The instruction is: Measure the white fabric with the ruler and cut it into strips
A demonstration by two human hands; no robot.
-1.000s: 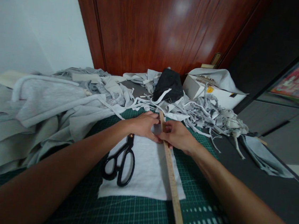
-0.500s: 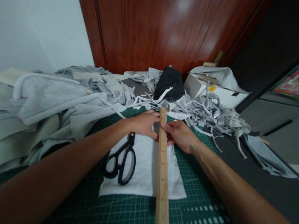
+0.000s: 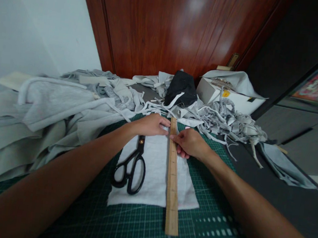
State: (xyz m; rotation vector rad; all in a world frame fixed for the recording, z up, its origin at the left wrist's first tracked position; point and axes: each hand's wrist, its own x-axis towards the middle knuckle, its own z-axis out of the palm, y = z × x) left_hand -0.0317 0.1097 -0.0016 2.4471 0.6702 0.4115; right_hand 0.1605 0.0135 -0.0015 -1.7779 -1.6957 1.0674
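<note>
A wooden ruler [image 3: 173, 177] lies lengthwise over a white piece of cloth [image 3: 154, 179]. Near the ruler's far end, my left hand [image 3: 153, 124] rests on the cloth with fingers stretched out, their tips at the ruler's left edge. My right hand [image 3: 192, 142] is closed on the other side, thumb and forefinger pinched against the ruler. A small whitish end shows above its knuckles; what it belongs to is hidden. Black-handled scissors [image 3: 131, 169] lie on the cloth, left of the ruler, with their blades hidden beyond the pivot.
Under the cloth is a green cutting mat [image 3: 210, 192]. Heaped grey and white fabric [image 3: 61, 105] lies at left. Fabric strips [image 3: 227, 116], a black cloth bundle [image 3: 181, 89] and a white box [image 3: 240, 102] sit toward the back, before a wooden door [image 3: 162, 28].
My left hand has shifted slightly up and flattened on the cloth. My right fingers have curled in more at the ruler's edge. The ruler's near end has moved slightly left.
</note>
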